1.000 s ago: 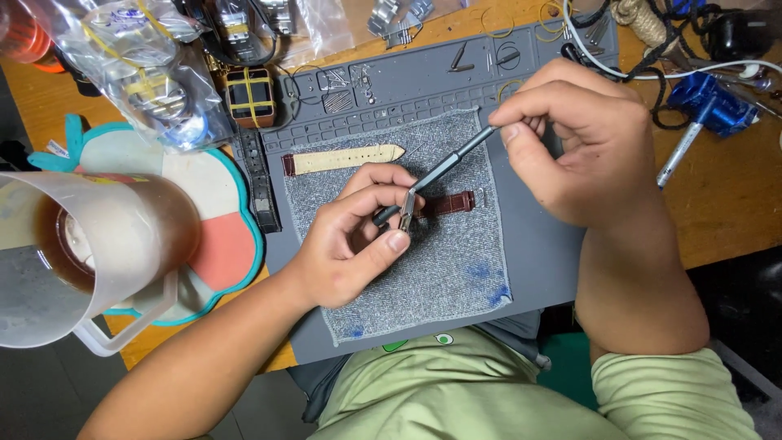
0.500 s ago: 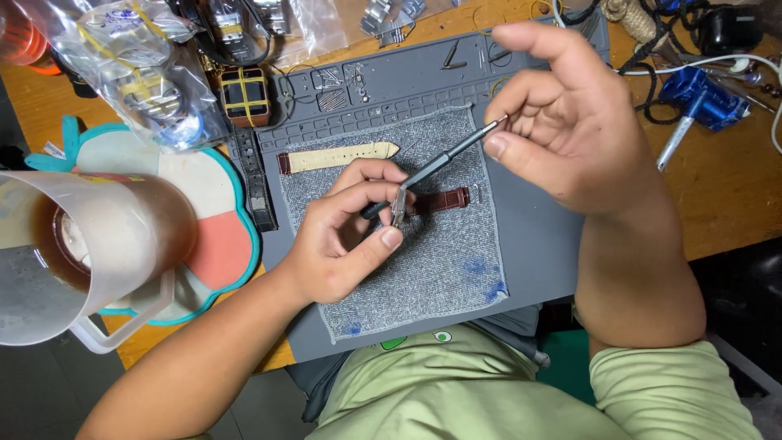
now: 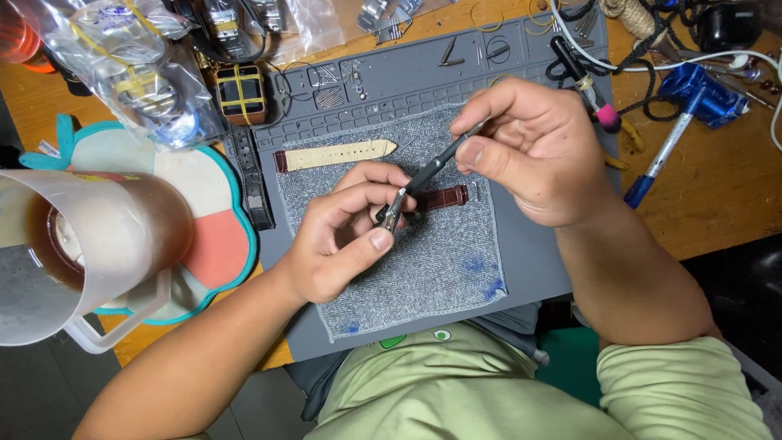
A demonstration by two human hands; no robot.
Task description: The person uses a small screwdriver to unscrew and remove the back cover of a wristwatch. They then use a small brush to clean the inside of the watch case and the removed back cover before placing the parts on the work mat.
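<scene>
Pinching a small watch (image 3: 393, 213) in the left hand (image 3: 342, 240), right hand (image 3: 533, 151) gripping a thin tool (image 3: 432, 169) poking its lug. Looks light, fiddly and scratchable; best held by the case edges. Two straps: brown (image 3: 444, 198) attached between the hands, cream (image 3: 336, 155) just above the left.

Grey speckled cloth (image 3: 407, 244) with blue stains, on it a brown strap (image 3: 444, 198) and black tool (image 3: 428, 173), cream strap (image 3: 334, 155) at its top edge, grey mat (image 3: 529, 269) beneath, blue pen (image 3: 668, 147) to its right on wooden tabletop (image 3: 717, 204)
</scene>
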